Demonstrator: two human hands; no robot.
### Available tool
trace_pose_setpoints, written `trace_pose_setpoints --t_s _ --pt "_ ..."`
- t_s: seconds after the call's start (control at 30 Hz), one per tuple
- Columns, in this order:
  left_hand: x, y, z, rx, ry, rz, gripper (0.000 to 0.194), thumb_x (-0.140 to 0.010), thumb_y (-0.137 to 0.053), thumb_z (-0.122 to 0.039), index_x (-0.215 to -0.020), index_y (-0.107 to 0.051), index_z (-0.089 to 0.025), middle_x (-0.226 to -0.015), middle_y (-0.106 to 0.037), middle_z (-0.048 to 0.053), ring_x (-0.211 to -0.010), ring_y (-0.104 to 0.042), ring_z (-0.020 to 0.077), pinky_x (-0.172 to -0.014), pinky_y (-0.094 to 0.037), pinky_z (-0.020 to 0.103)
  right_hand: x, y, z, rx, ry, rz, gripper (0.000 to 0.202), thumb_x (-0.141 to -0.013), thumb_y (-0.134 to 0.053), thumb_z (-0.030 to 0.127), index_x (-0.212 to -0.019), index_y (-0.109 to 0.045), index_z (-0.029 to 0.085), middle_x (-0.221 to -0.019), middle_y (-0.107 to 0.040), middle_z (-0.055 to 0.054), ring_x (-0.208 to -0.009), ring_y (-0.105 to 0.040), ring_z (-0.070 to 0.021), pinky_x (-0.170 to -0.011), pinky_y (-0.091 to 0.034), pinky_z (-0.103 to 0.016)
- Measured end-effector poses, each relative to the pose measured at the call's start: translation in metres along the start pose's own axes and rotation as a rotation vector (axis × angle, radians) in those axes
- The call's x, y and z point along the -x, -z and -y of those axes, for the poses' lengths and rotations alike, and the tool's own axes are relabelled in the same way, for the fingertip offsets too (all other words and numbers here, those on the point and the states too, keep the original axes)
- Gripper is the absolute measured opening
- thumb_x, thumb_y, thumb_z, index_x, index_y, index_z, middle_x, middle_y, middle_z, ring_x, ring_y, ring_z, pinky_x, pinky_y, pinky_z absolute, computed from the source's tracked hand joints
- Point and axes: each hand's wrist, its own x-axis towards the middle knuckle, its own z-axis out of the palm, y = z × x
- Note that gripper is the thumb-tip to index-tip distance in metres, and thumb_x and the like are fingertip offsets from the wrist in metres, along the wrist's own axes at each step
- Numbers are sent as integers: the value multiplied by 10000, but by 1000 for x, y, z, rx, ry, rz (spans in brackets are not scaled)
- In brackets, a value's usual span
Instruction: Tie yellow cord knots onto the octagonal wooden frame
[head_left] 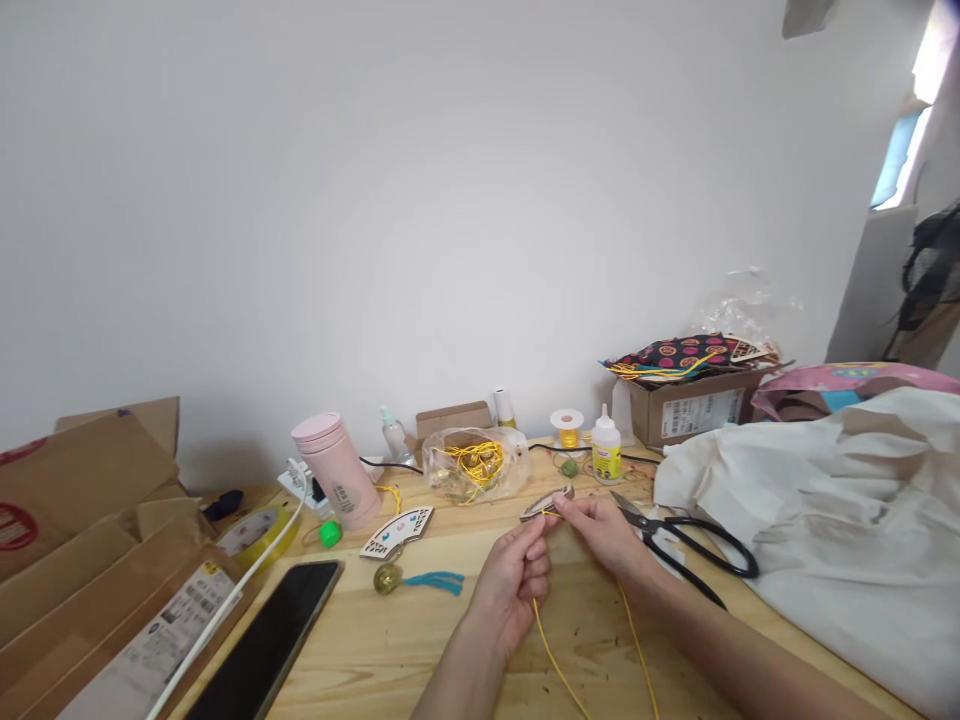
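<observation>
Close together over the wooden table, both my hands work at a small fan-shaped wooden piece (541, 502) with a patterned edge. My left hand (513, 580) is closed, its thumb and finger pinching yellow cord (553, 655) at the piece's lower edge. My right hand (602, 535) pinches the piece's right end. Two strands of the cord hang down toward the table's front. To the left lies a white fan-shaped pendant (397, 533) with a gold bell (386, 578) and a blue tassel (435, 581). Black-handled scissors (675, 545) lie partly behind my right forearm.
A clear bag of yellow cords (476, 465), a cord spool (568, 428) and a glue bottle (606, 450) stand behind. A pink tumbler (337, 470), a phone (266, 640) and cardboard boxes (97, 600) are left. White cloth (840, 530) covers the right; a filled box (694, 405) sits behind it.
</observation>
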Motion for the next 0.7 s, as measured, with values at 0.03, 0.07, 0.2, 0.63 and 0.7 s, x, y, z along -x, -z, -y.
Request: trace_pose_setpoints --t_s 0.03,0.07,0.2,0.63,0.7 --pt "0 1 0 16 3 -4 172 -666 -630 -197 -783 -594 -77 -417 -311 -103 -288 -235 -23 -263 -117 72 0 0 0 -3 -17 26 510 -538 -542 640 -443 -521 139 -391 -277 65 -390 -198 -62 -373 -120 -197" --pt "0 1 0 31 2 -20 151 -671 -622 -177 -774 -598 -70 -429 -367 -87 -301 -292 -21 -271 -179 65 -1 0 -1 -9 -37 55 509 -546 -538 641 -456 -520 140 -383 -258 73 -378 -179 -58 -365 -102 -197" --pt "2 1 1 49 -26 -107 104 -694 -591 -134 -774 -614 -73 -621 -596 21 -496 -539 48 -495 -458 143 2 7 0 -65 -150 202 486 -651 -460 629 -559 -505 154 -395 -205 99 -346 -99 -49 -329 -55 -187" --pt "0 0 -3 102 -140 -106 57 -721 -552 -122 -720 -600 -91 -812 -660 101 -752 -614 156 -689 -501 254 18 28 28 -46 -165 586 342 -706 -560 461 -772 -591 127 -564 -581 -9 -469 -499 -88 -447 -356 -166" --pt "-1 1 -8 171 -191 -142 75 -745 -518 -114 -734 -590 -102 -835 -657 99 -778 -613 153 -687 -507 248 19 27 26 -62 -206 613 339 -700 -567 459 -782 -591 130 -615 -607 -28 -504 -532 -104 -474 -383 -183"
